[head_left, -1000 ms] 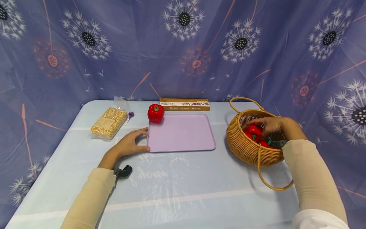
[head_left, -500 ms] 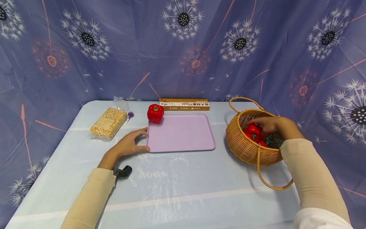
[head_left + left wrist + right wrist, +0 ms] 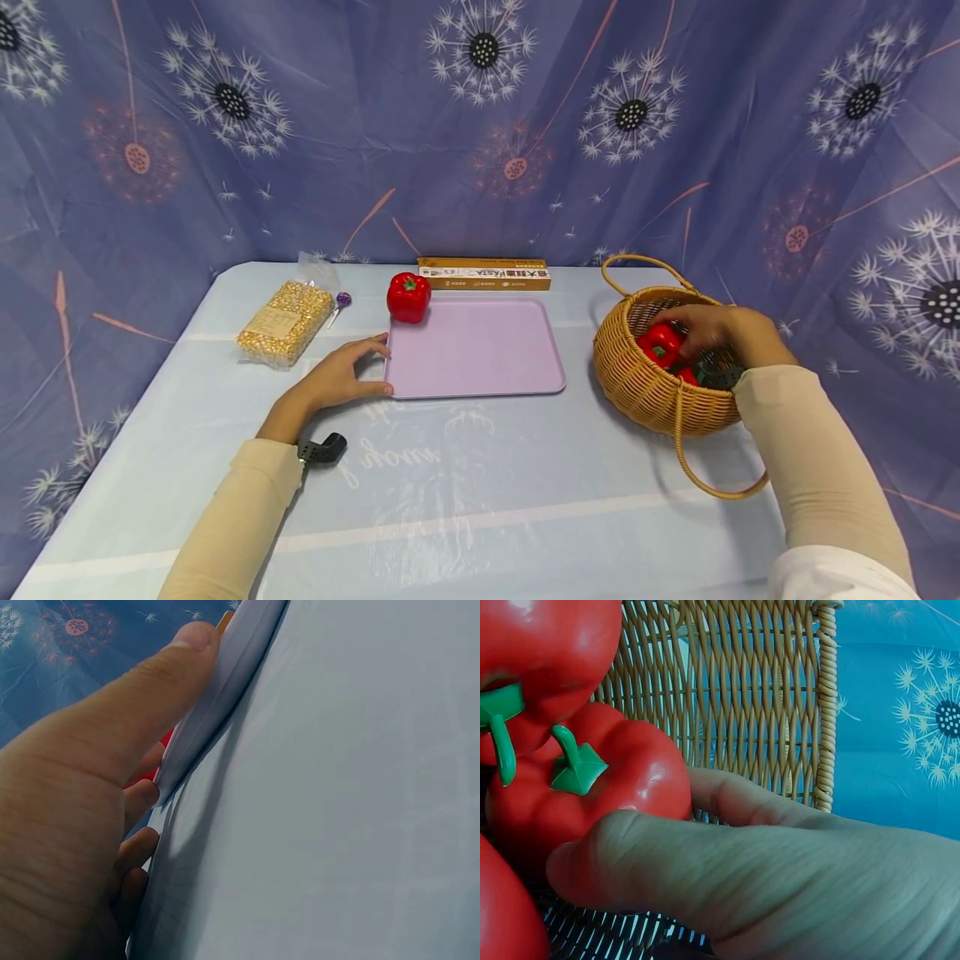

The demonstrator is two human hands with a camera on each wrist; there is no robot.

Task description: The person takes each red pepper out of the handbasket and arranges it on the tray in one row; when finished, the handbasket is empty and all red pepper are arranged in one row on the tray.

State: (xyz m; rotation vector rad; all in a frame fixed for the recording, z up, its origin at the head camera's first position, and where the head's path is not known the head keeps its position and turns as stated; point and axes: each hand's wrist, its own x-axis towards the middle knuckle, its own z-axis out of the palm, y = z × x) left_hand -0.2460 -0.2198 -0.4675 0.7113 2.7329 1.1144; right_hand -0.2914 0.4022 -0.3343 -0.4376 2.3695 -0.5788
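Observation:
My right hand (image 3: 716,329) reaches inside the wicker basket (image 3: 637,375) at the right. In the right wrist view, its thumb and fingers close around opposite sides of a red bell pepper (image 3: 641,769) with a green stem. Another red bell pepper (image 3: 551,641) overlaps it at upper left, and a red rounded surface (image 3: 502,911) shows at lower left. My left hand (image 3: 341,375) lies with spread fingers and thumb touching the left side of the lilac tray (image 3: 480,346). A red bell pepper (image 3: 408,298) sits at the tray's far left corner.
A bag of corn kernels (image 3: 288,323) and a purple lollipop (image 3: 342,301) lie left of the tray. Behind it is a pasta box (image 3: 483,273). One basket handle (image 3: 723,492) droops toward the front; the other stands up at the back. A patterned curtain (image 3: 360,167) hangs behind the table.
Inside the basket, my right hand has sunk slightly deeper, and the visible red pepper has shifted a little left. My left hand and the tray have stayed put.

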